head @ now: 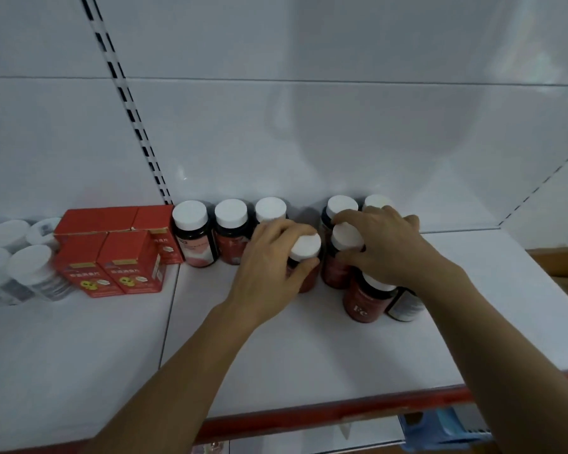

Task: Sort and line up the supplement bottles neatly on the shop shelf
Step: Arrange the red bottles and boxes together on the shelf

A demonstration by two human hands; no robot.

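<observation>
The white shelf (276,355) carries dark supplement bottles with white caps, most bearing red labels. Three back-row bottles (232,231) stand upright side by side against the rear panel, left of the hands. Two rear bottles (341,204) stand behind the right hand, and a gap separates the two groups. The left hand (269,257) grips a red-labelled bottle (305,250) in front of that gap, with its fingers wrapped round the far side and the thumb curled across the near side below the cap. Whether the base of this bottle rests on the shelf cannot be confirmed, as the hand covers it. The right hand (387,247) grips a second bottle (345,239) at the cap, fingertips curled over the far edge and thumb pressed on the near side. The two held bottles stand just beside each other. An Fe bottle (363,306) stands upright under the right wrist, nearer the shelf front. A dark-labelled bottle (405,306) sits against its right side, partly hidden by the forearm. Red boxes (112,260) stand in two rows left of the back row. Further left are clear bottles (27,270), blurred. A red strip (341,411) runs along the shelf front, and a slotted upright (128,103) rises behind the boxes.
</observation>
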